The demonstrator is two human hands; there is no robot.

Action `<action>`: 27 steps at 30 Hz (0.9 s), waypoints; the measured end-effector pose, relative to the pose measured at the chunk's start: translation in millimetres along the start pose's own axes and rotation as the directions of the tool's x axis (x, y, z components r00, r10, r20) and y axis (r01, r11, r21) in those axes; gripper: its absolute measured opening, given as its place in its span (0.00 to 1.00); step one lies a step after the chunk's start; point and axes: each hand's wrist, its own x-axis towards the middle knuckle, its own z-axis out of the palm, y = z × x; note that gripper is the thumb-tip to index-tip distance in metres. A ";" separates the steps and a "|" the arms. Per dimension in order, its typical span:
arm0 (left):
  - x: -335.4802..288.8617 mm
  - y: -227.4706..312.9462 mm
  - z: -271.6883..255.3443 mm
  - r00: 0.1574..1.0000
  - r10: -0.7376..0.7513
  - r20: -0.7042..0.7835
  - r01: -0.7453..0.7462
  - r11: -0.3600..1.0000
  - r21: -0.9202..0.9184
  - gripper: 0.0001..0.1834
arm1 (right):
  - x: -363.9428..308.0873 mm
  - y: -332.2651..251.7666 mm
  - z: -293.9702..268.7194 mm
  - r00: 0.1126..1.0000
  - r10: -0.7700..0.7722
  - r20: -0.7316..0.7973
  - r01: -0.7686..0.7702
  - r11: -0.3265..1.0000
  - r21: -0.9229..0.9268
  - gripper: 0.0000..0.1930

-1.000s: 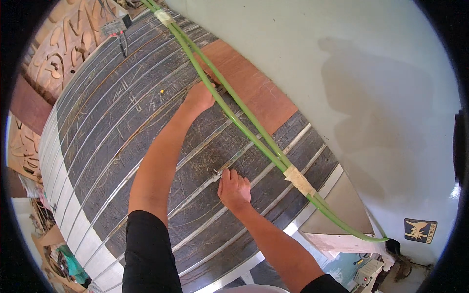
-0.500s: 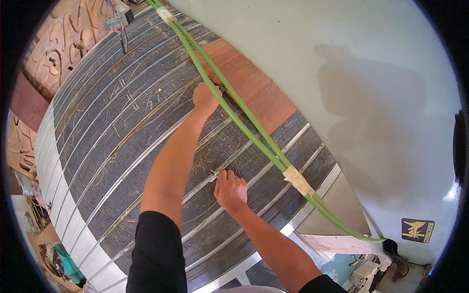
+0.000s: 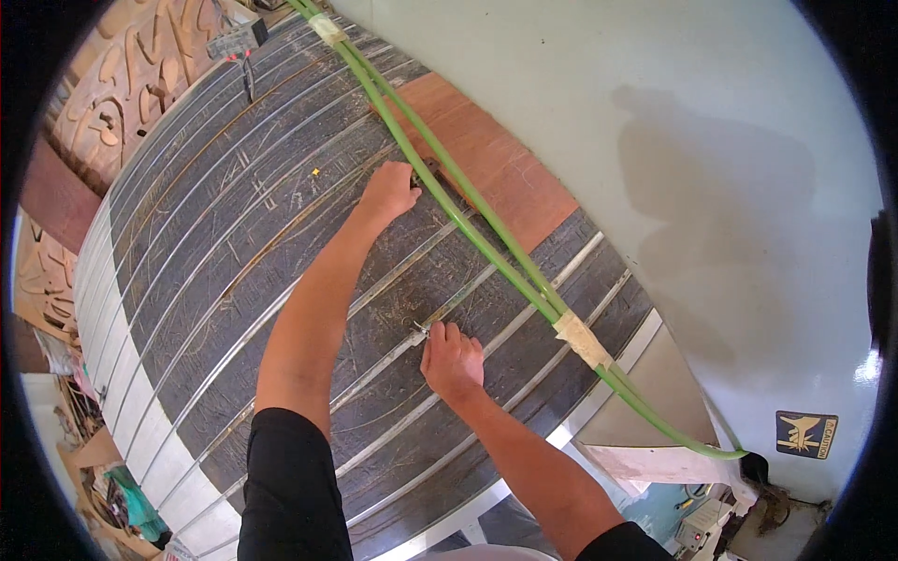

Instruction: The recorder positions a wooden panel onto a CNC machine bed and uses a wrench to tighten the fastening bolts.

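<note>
Both my hands are over a dark, scratched worktop [image 3: 234, 280] crossed by long metal strips in grooves. My left hand [image 3: 386, 194] is closed in a fist beside two green hoses [image 3: 449, 220]; what it grips, if anything, is hidden. A small dark object [image 3: 430, 166] shows just past that fist, partly behind a hose. Nearer to me, my right hand [image 3: 455, 363] is closed, its fingertips at a small, ragged metal piece [image 3: 420, 333] on one of the strips. Whether the fingers pinch that piece cannot be made out.
A reddish-brown wooden board [image 3: 505, 159] lies beneath the hoses, against a large pale machine housing [image 3: 730, 252]. Tape [image 3: 582, 340] binds the hoses together. Cut-out wooden panels [image 3: 122, 84] stand at the far left. A grey box [image 3: 237, 39] sits at the worktop's far edge.
My left hand has drawn slightly left and toward me, away from the hoses and wooden board. The right hand stays at the metal piece. The whole view has shifted a little.
</note>
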 end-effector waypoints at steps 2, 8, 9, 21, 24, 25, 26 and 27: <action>-0.7 3.2 -1.0 1.000 0.018 0.013 -0.017 0.999 -0.030 0.14 | -0.1 0.3 -1.5 1.000 -0.008 -0.007 0.008 1.000 -0.010 0.07; 3.2 -1.8 -1.1 0.998 0.061 0.025 -0.063 0.996 0.067 0.15 | -0.4 -3.8 -2.3 0.995 0.053 0.083 -0.055 0.998 0.020 0.08; 5.4 -4.9 0.4 0.998 0.059 0.017 -0.060 0.997 0.048 0.16 | -0.9 -4.7 -2.1 0.996 0.043 0.077 -0.045 0.999 0.018 0.08; 21.5 -4.3 1.4 0.989 0.132 0.064 -0.141 0.978 0.157 0.14 | -0.7 -3.4 -1.4 0.999 -0.014 -0.037 0.014 1.000 -0.006 0.06; 19.1 12.9 -7.2 0.989 0.127 0.082 -0.139 0.976 0.170 0.15 | -0.7 0.9 -1.0 0.999 -0.022 -0.037 0.021 1.000 -0.024 0.07; 18.1 27.7 -10.8 0.995 -0.026 0.092 0.012 0.988 0.151 0.17 | -0.3 5.8 -0.4 0.999 -0.020 -0.035 0.018 0.999 -0.042 0.07; 15.4 31.5 -13.0 0.995 -0.028 0.093 0.014 0.988 0.156 0.17 | -0.4 3.4 0.0 0.999 -0.020 -0.035 0.019 0.999 -0.037 0.07; 12.9 36.1 -15.3 0.984 -0.177 0.029 0.173 0.980 0.098 0.21 | -0.3 1.4 0.5 1.000 0.021 0.018 -0.021 1.000 -0.012 0.07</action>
